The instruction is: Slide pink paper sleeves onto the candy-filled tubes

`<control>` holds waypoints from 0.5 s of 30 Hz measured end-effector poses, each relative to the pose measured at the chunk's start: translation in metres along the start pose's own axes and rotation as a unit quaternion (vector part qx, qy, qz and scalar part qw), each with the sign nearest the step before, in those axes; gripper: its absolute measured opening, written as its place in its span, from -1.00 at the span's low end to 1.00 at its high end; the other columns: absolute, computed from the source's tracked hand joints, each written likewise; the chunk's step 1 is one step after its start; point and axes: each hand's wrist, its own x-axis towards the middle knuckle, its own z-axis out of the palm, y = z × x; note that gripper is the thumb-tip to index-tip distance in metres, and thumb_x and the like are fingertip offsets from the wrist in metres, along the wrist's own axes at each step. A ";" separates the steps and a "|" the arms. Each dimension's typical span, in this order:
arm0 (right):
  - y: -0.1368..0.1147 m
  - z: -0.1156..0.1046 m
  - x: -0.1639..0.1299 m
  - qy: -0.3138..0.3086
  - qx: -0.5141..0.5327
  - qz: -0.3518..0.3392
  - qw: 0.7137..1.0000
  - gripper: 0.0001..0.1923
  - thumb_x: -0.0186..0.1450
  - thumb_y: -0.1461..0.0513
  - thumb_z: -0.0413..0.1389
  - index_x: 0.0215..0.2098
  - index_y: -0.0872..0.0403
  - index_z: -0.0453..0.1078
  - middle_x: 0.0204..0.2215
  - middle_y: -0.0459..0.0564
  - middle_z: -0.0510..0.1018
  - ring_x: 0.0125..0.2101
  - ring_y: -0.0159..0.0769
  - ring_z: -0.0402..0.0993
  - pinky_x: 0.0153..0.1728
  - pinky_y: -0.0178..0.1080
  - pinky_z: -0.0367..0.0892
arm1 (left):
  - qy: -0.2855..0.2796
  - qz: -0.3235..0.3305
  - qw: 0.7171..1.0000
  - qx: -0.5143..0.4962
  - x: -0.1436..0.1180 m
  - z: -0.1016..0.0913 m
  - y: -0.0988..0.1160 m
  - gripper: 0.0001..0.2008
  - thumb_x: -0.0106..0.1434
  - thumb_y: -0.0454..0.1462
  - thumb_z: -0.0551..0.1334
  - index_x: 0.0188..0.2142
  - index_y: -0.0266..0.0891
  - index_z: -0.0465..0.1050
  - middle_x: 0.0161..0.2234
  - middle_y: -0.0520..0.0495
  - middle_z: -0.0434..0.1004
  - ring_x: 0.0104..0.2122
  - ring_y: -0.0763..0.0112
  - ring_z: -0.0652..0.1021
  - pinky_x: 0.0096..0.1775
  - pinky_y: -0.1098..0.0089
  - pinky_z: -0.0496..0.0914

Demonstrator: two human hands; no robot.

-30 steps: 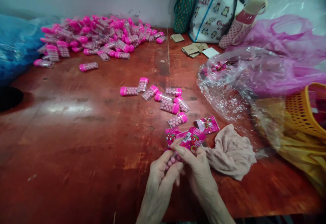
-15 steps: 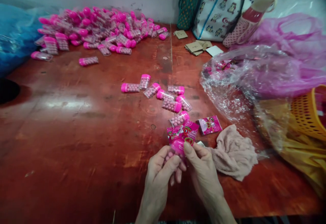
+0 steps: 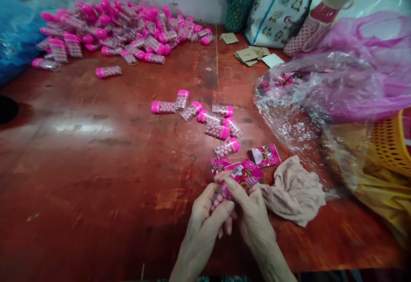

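Observation:
Close to the table's front, my left hand (image 3: 205, 215) is closed round a small clear candy container (image 3: 220, 198) filled with pink balls. My right hand (image 3: 252, 207) is closed on the same container, its thumb pressing near the top and covering most of the cap. Just beyond the fingers is a pink printed wrapper (image 3: 248, 170) with a barcode and strawberry pictures; whether the right fingers pinch it too is hard to tell. Another printed wrapper (image 3: 218, 164) shows at its left, and a third wrapper (image 3: 266, 155) lies apart to the right.
Several capped candy containers (image 3: 216, 130) lie ahead of my hands, and a large heap of them (image 3: 128, 31) sits by the wall. At right are a crumpled cloth (image 3: 297, 192), clear plastic bag (image 3: 282, 115), yellow basket (image 3: 387, 145) and cardboard pieces (image 3: 247, 55). A blue bag (image 3: 16, 38) stands left.
The right thumb and fingers have shifted over the container's pink cap, hiding it. A barcode now shows on the wrapper beyond the fingers. The view has moved slightly.

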 end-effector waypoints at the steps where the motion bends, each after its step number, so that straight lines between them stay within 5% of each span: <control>1: -0.002 0.002 0.000 0.007 -0.010 0.008 1.000 -0.75 0.15 0.11 0.18 -0.36 0.16 0.43 -0.72 -0.16 0.42 -0.87 -0.46 0.27 -0.91 -0.43 0.25 | 0.005 0.001 1.000 0.015 0.000 0.000 0.001 -0.85 0.21 -0.24 0.16 -0.24 -0.26 0.33 -0.62 0.12 0.28 -0.69 0.64 0.23 -0.66 0.57 0.07; 5: -0.003 0.008 -0.001 -0.004 -0.046 0.044 0.998 -0.72 0.12 0.10 0.20 -0.52 0.19 0.40 -0.76 -0.14 0.41 -0.86 -0.50 0.25 -0.90 -0.48 0.20 | 0.033 0.009 0.999 0.022 -0.003 0.004 0.001 -0.72 0.20 -0.24 0.15 -0.09 -0.24 0.26 -0.69 0.19 0.20 -0.73 0.61 0.20 -0.69 0.57 0.06; 10: 0.001 0.003 -0.003 -0.014 -0.057 0.065 0.996 -0.64 0.17 0.01 0.13 -0.45 0.18 0.44 -0.82 -0.24 0.28 -0.88 -0.59 0.07 -0.88 -0.50 0.12 | 0.043 0.003 0.997 -0.069 0.000 0.007 0.003 -0.56 0.13 -0.24 0.24 0.01 -0.17 0.22 -0.47 0.05 0.40 -0.70 0.62 0.31 -0.70 0.57 0.11; 12: 0.003 -0.001 -0.004 0.002 -0.089 0.007 0.996 -0.65 0.20 0.01 0.10 -0.34 0.14 0.47 -0.76 -0.22 0.33 -0.82 -0.58 0.13 -0.80 -0.50 0.20 | 0.039 -0.009 0.989 -0.143 0.005 0.005 0.006 -0.61 0.17 -0.25 0.20 0.01 -0.20 0.25 -0.44 0.01 0.42 -0.65 0.59 0.38 -0.65 0.57 0.21; 15: 0.008 -0.004 -0.007 0.053 -0.238 -0.154 0.957 -0.70 0.17 0.12 0.17 -0.13 0.01 0.43 -0.30 -0.04 0.52 -0.34 -0.36 0.45 -0.28 -0.31 0.42 | 0.083 0.027 0.968 -0.236 0.011 0.001 0.011 -0.81 0.21 -0.31 0.17 -0.17 -0.31 0.40 -0.43 -0.05 0.46 -0.50 0.53 0.47 -0.45 0.54 0.35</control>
